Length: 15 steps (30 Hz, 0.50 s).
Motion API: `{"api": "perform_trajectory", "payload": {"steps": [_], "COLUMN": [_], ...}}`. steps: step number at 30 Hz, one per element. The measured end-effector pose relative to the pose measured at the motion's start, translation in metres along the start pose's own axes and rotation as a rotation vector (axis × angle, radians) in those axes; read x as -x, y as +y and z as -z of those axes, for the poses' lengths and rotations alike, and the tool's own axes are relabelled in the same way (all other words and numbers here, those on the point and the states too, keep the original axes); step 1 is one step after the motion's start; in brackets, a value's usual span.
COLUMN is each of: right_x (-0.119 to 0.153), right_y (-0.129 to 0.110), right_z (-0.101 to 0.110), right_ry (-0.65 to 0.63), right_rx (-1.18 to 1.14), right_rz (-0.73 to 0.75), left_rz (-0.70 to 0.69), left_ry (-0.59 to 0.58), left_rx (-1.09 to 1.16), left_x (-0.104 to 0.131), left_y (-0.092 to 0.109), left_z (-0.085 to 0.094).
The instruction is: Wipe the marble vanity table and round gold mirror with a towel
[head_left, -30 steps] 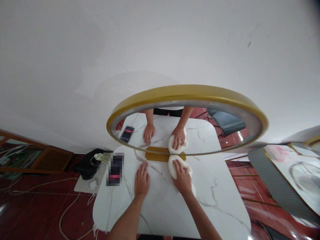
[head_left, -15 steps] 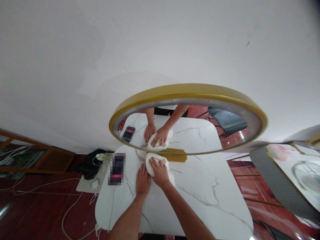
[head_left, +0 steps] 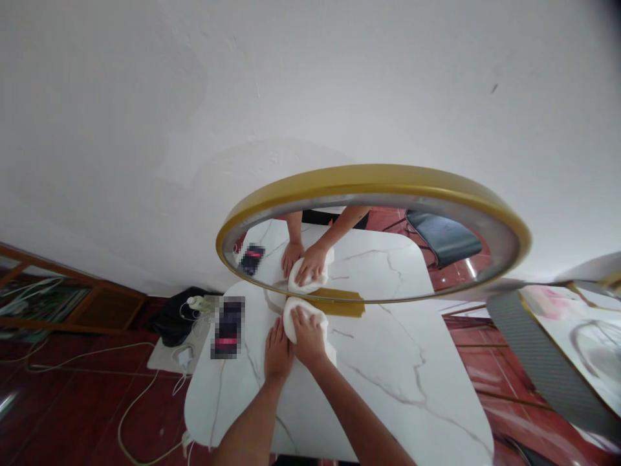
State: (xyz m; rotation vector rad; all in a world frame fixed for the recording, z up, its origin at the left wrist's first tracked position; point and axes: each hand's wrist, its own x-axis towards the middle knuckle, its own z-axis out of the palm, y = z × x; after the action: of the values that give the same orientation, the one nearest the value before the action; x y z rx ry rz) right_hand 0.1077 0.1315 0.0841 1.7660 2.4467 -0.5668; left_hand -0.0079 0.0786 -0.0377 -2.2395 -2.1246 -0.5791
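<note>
My right hand presses down on a white cloth, its fingers bent over the folded fabric. The cloth lies on a white marble-patterned table, close to the foot of a gold-rimmed mirror. My left hand rests flat on the tabletop just left of the cloth, fingers stretched forward and holding nothing. Both hands and the cloth show again as a reflection in the mirror. Part of the cloth is hidden under my right palm.
A gold base plate sits under the mirror's lower edge. Left on the table is a pixelated dark, phone-like thing. Cables and a black bag lie beyond the left edge. At right stands another table with a grey patterned side.
The view has shifted slightly, moving the mirror a little to the right in the picture. My right hand stays on the cloth with hardly any movement, and my left hand remains in place.
</note>
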Motion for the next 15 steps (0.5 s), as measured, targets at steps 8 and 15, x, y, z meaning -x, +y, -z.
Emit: {"api": "perform_trajectory", "payload": {"steps": [8,15], "right_x": [-0.033,-0.011], "right_y": [-0.018,-0.012], "right_z": [0.019,0.009], "right_ry": [0.021,0.014], "right_rx": [0.015,0.049], "right_rz": [-0.019,-0.017], "left_rz": [0.024,0.005], "left_ry": [-0.019,-0.033], "left_rx": [0.008,-0.023], "left_x": [0.001,-0.001], "left_y": [-0.001,0.002], "left_z": [0.001,0.004]}}
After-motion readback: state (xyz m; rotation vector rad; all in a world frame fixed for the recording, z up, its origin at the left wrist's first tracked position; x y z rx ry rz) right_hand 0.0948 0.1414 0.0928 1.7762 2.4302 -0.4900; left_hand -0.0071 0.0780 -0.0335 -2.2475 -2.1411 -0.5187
